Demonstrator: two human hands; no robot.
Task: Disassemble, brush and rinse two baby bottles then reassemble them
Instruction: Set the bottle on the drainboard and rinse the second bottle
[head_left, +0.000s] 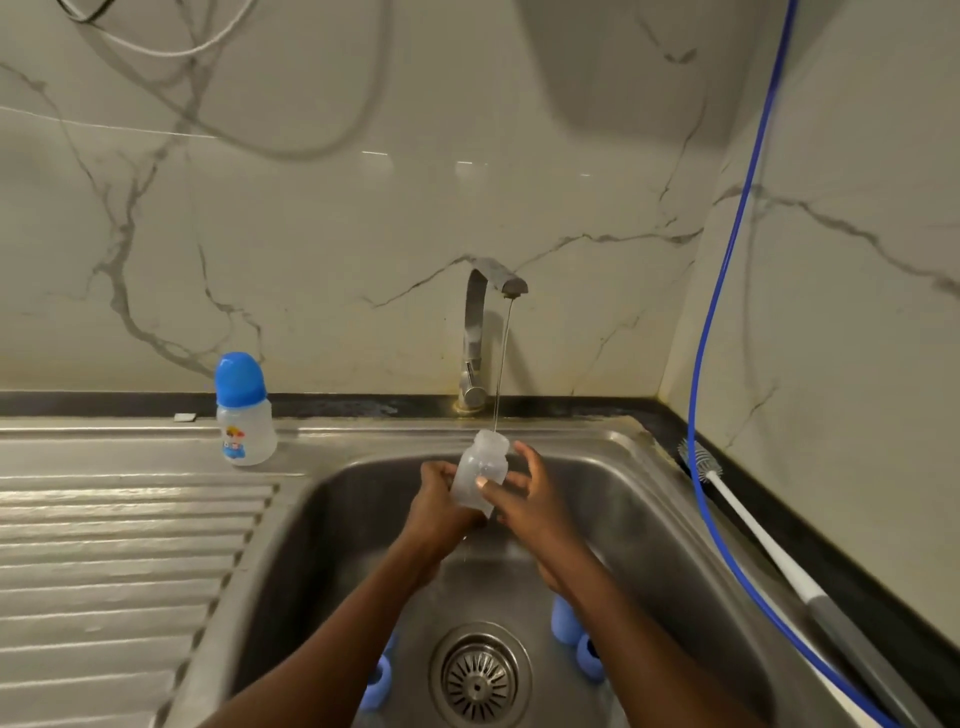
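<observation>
View: head camera, looking down into the sink.
Left hand (441, 493): fingers curled round the lower body of the open bottle (478, 470), gripping it from the left.
Right hand (522, 499): thumb pressed on the front of the same bottle, the other fingers spread behind and beside it; holds it from the right.
Open bottle: clear, uncapped, tilted, mouth up, between both hands over the sink (649, 519).
Water stream (501, 364): thin, falling from the tap (475, 332) above the hands to the bottle's mouth.
Capped bottle (244, 415): blue dome cap on, upright on the drainboard (130, 545), well left of the left hand.
Blue parts (563, 623): three pieces on the sink floor below the forearms, round the drain (480, 675).
Bottle brush (727, 509): lying on the black worktop (831, 571), right of the right hand.
Blue hose (727, 312): hanging down the right wall beside the brush.
</observation>
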